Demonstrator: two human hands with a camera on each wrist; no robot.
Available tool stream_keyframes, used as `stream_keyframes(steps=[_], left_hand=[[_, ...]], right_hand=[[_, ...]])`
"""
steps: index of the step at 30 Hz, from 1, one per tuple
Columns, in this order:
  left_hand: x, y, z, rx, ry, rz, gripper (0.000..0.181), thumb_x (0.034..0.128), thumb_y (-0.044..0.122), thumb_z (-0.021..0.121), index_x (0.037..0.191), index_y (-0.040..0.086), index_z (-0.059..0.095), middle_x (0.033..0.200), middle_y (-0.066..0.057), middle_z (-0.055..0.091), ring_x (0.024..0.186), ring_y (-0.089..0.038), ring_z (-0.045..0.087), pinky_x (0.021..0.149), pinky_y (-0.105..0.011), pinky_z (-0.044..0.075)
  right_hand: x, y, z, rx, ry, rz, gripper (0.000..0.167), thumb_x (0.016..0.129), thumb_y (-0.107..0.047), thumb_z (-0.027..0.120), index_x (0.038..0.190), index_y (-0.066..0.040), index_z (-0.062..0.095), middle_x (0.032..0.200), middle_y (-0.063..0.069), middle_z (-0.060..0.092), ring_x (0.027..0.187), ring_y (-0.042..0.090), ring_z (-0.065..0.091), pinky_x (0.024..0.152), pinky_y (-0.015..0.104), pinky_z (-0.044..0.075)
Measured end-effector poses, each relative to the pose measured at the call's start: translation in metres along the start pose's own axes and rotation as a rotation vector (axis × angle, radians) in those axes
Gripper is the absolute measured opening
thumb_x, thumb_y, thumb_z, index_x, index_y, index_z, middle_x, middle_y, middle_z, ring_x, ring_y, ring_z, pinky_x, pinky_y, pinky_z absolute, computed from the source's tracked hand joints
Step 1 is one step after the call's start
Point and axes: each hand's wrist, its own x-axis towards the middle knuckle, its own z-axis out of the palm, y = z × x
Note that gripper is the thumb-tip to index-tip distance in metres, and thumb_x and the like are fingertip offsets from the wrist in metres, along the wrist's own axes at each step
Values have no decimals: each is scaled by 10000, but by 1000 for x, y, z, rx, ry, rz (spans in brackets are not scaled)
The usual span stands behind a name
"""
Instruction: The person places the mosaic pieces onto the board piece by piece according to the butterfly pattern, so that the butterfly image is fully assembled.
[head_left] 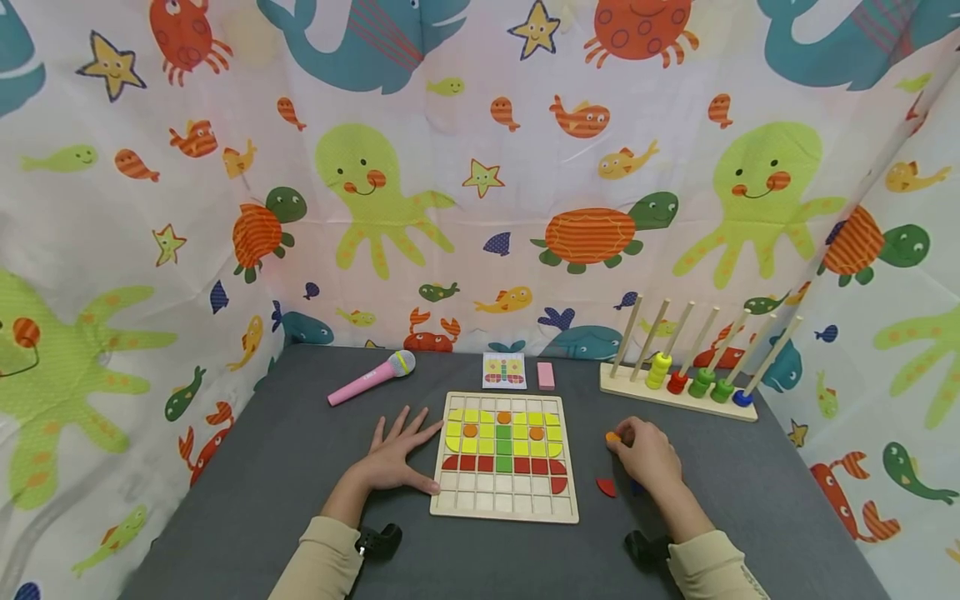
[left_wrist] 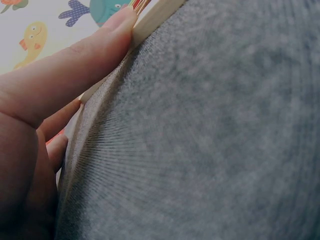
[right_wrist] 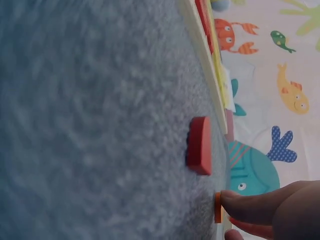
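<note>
A wooden grid board (head_left: 504,503) lies on the dark table, with yellow, red, green and orange pieces in its upper and middle cells. My left hand (head_left: 397,458) is spread flat beside it, thumb and index finger touching its left edge; the left wrist view shows the thumb (left_wrist: 95,57) on that edge. To the right of the board, my right hand (head_left: 651,454) pinches a small orange piece (head_left: 613,437) at the table surface. In the right wrist view the thumb presses the orange piece (right_wrist: 217,207). A red quarter-round piece (head_left: 607,487) lies loose nearby.
Behind the board lie a pattern card (head_left: 504,372) and a pink block (head_left: 545,376). A pink toy microphone (head_left: 372,377) is at the back left. A peg stand (head_left: 678,393) with coloured beads stands back right. Something blue (head_left: 637,487) shows beneath the right wrist.
</note>
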Motion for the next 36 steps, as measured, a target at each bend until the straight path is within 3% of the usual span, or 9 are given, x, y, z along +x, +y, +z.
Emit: stream_keyframes(steps=[3,7,14,19,26,32,36], left_hand=[[-1,0,0,1,5,1,1154,634,713,813,1597,356,286,1711,-30,106,1566,-375,-93,1156,-670,-178],[-1,0,1,-5,9,4,1163,630,692,827,1598,317,303,1708,-65,124,1561,-398,-75,1156,-679,-164],[-1,1,1,-5,6,8,1157,638,693,822,1599,318,298,1709,-59,117,1560,-404,-81,1154,-683,-165],[0,1,0,-2,3,-3,1150,626,715,812,1592,362,299,1711,-25,111,1564,-387,-90,1155,-683,-169],[0,1,0,2,-2,-4,1145,629,718,809,1592,364,299,1711,-29,111,1562,-392,-92,1151,-691,-166],[-1,3,-1,10,-2,-6,1150,633,717,808,1595,354,294,1711,-26,107,1563,-388,-90,1157,-680,-168],[-1,3,-1,9,-4,-1,1158,639,698,817,1600,322,292,1711,-50,106,1560,-399,-84,1157,-682,-161]], right_hand=[[1,-1,-1,-12,-3,-6,304,899,-283,775,1129,-91,723,997,121,680,840,272,627,659,474,511],[-3,-9,-2,20,-38,-23,226,876,-272,803,993,-98,717,890,71,658,771,228,587,641,400,473],[-27,-47,10,214,-151,-92,159,853,-239,825,845,-135,704,731,7,610,676,178,514,580,297,413],[-44,-71,30,237,-206,-179,136,851,-257,826,801,-173,730,688,-45,623,662,137,536,562,273,430],[-51,-84,44,160,-188,-209,189,796,-295,869,757,-199,710,661,-59,581,644,125,512,553,272,386],[-46,-82,44,171,-155,-139,347,754,-397,889,737,-177,621,650,-20,528,613,149,488,523,281,320],[-42,-69,33,207,-127,-105,286,796,-364,865,797,-157,666,689,-4,553,647,161,500,536,276,354]])
